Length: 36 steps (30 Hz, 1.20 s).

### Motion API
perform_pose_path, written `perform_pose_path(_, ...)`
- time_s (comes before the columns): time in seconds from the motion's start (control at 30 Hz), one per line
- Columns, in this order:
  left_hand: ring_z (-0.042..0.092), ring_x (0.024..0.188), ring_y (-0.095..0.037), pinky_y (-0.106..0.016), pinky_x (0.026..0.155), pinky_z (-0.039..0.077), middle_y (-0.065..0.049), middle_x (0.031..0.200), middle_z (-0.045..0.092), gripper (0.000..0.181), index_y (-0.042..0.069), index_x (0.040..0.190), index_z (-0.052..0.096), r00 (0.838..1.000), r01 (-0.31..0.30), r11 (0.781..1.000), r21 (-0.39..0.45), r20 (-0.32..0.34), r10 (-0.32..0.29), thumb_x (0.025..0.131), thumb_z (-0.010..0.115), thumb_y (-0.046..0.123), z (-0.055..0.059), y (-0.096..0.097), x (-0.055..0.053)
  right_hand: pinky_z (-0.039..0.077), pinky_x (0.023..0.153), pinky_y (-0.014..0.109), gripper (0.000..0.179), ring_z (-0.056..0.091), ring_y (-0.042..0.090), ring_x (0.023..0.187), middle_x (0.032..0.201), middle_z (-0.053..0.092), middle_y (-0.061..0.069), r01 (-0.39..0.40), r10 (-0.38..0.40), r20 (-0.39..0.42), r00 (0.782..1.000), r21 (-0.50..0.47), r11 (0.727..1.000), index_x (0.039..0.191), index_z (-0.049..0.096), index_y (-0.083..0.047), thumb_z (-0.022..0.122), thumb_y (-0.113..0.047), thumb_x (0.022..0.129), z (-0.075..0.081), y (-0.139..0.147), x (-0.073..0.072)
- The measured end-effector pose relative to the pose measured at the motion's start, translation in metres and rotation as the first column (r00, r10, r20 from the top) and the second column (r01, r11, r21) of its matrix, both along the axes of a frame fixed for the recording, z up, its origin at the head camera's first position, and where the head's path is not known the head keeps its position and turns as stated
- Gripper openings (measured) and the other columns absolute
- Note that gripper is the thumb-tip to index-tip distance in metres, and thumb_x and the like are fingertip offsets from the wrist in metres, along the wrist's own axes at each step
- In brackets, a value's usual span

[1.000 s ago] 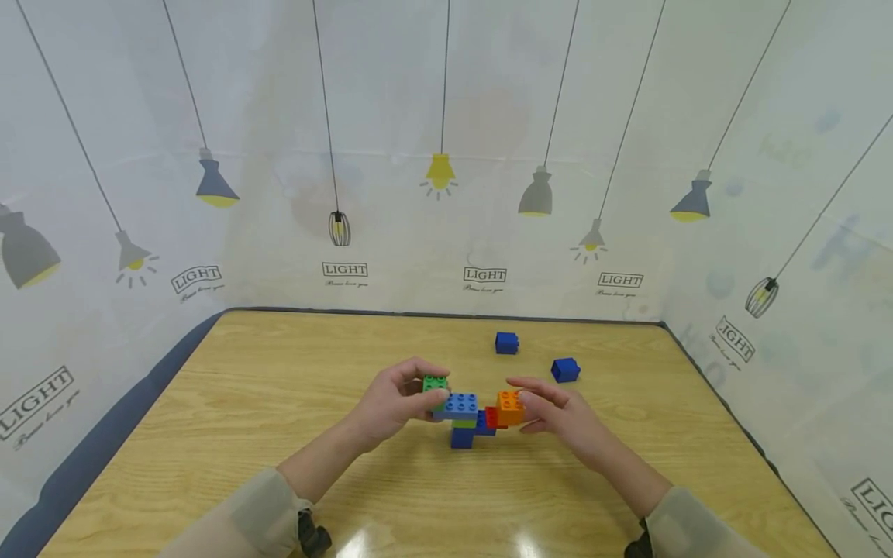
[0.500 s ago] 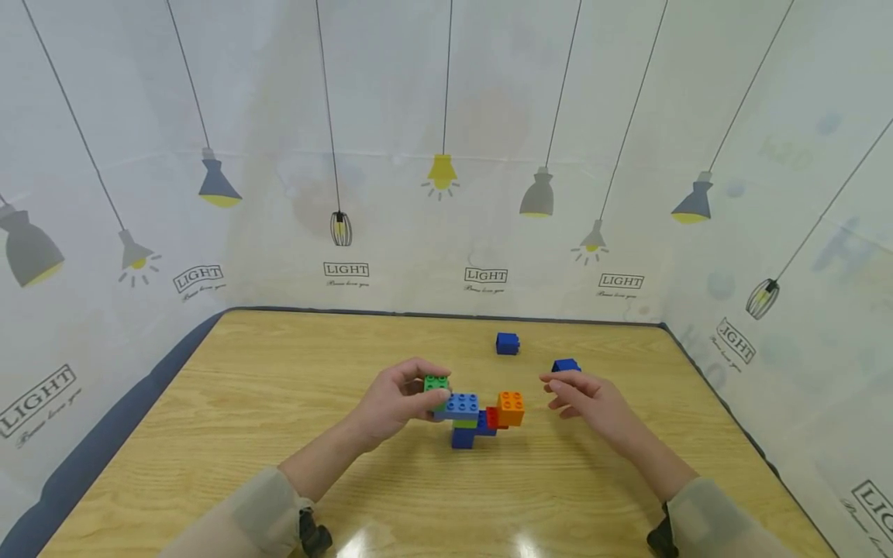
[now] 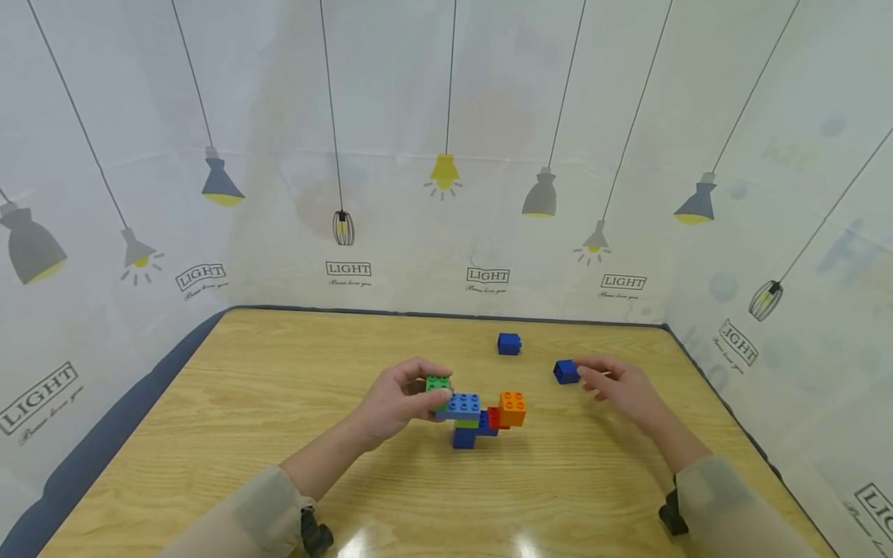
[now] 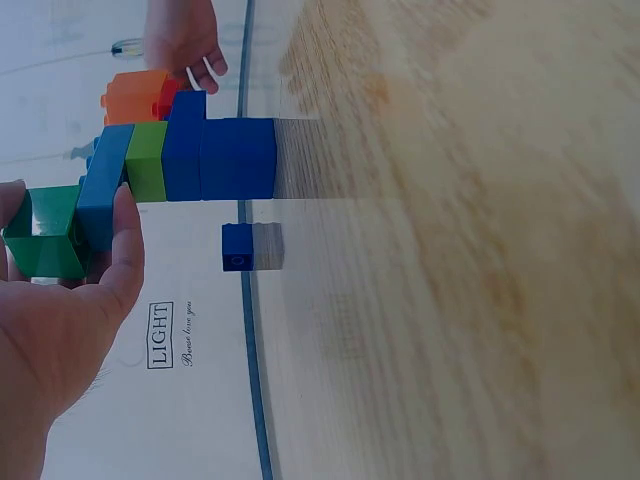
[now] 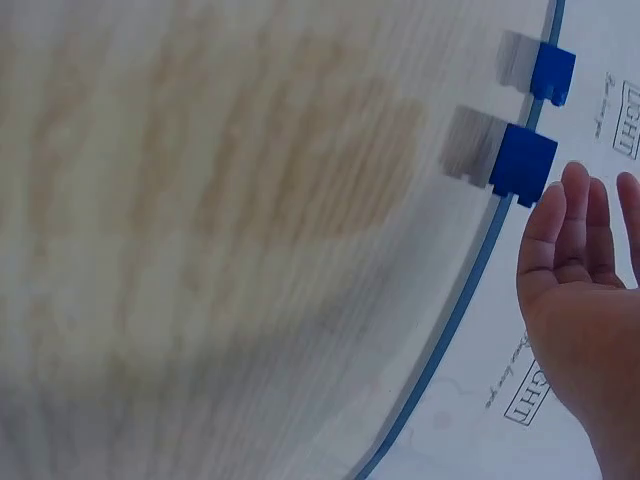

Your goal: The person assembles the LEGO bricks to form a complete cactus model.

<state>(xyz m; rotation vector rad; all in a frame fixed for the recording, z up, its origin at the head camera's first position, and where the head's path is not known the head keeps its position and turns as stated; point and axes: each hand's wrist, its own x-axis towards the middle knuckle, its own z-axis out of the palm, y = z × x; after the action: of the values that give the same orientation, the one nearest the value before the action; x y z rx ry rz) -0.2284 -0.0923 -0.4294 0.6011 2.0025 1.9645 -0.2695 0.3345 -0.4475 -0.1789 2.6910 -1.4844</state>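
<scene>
My left hand [image 3: 391, 399] grips the left end of a joined toy brick build, its fingers and thumb around the green brick [image 3: 437, 383] and light blue brick [image 3: 463, 404]. Below these come a lime green brick [image 4: 147, 161] and dark blue bricks, the lowest one [image 3: 463, 439] standing on the table. A red brick [image 3: 494, 417] and an orange brick [image 3: 512, 408] form the right end. My right hand [image 3: 631, 395] is at a loose dark blue brick [image 3: 566, 372], fingertips right by its studded side. In the right wrist view its fingers [image 5: 572, 225] look fairly straight.
A second loose dark blue brick [image 3: 508, 343] lies farther back on the wooden table [image 3: 293, 356]. Behind the table's dark back edge hangs a pale backdrop [image 3: 405, 256] printed with lamps.
My right hand has left the orange brick and moved right to the nearer loose blue brick. My left hand keeps its hold on the build, which stays in place.
</scene>
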Motion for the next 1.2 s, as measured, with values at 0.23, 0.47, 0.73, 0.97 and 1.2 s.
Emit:
perform_pose_path(0.23,0.068,0.095,-0.02,-0.041,0.087,0.07,-0.006,0.113,0.068,0.034,0.006,0.138,0.069,1.0,0.006,1.0,0.015,0.003,-0.006,0.105,0.075,0.014,0.0,0.0,0.0,0.066,0.091,0.04,0.058,0.07,0.036,0.12,0.147,0.064,0.025,-0.02,0.02,0.005,1.0,0.084,0.996,0.159,0.056,-0.006,0.066,-0.038,0.112,-0.003,0.014,-0.013)
perform_pose_path(0.47,0.068,0.096,-0.02,-0.039,0.087,0.07,-0.006,0.114,0.068,0.035,0.006,0.138,0.069,1.0,0.01,1.0,0.018,0.004,-0.01,0.105,0.075,0.014,-0.001,0.0,-0.001,0.065,0.096,0.048,0.06,0.064,0.045,0.13,0.157,0.054,0.032,-0.076,0.072,0.032,0.997,0.17,0.983,0.163,0.05,-0.007,0.069,-0.026,0.11,-0.005,0.018,-0.022)
perform_pose_path(0.73,0.069,0.096,-0.02,-0.04,0.086,0.07,-0.006,0.114,0.068,0.034,0.006,0.138,0.069,1.0,0.004,1.0,0.015,0.003,-0.004,0.105,0.075,0.014,0.0,0.0,0.0,0.06,0.105,0.06,0.065,0.058,0.053,0.137,0.161,0.048,0.034,-0.117,0.105,0.065,0.992,0.236,0.965,0.166,0.046,-0.008,0.071,-0.028,0.109,-0.004,0.013,-0.031)
perform_pose_path(0.97,0.069,0.096,-0.02,-0.045,0.089,0.07,-0.006,0.114,0.068,0.034,0.006,0.138,0.069,1.0,0.009,1.0,0.019,0.006,-0.009,0.105,0.075,0.015,0.0,0.0,0.0,0.053,0.112,0.067,0.063,0.058,0.055,0.138,0.158,0.051,0.034,-0.129,0.115,0.069,0.991,0.261,0.957,0.163,0.05,-0.006,0.073,-0.023,0.107,-0.008,0.005,-0.038)
perform_pose_path(1.2,0.068,0.096,-0.02,-0.047,0.09,0.07,-0.006,0.114,0.068,0.034,0.005,0.138,0.069,1.0,0.01,1.0,0.017,0.002,-0.01,0.105,0.074,0.013,-0.001,0.0,-0.001,0.053,0.113,0.065,0.054,0.06,0.052,0.135,0.154,0.056,0.034,-0.116,0.099,0.077,0.992,0.27,0.956,0.157,0.058,-0.005,0.073,-0.019,0.107,-0.011,0.002,-0.043)
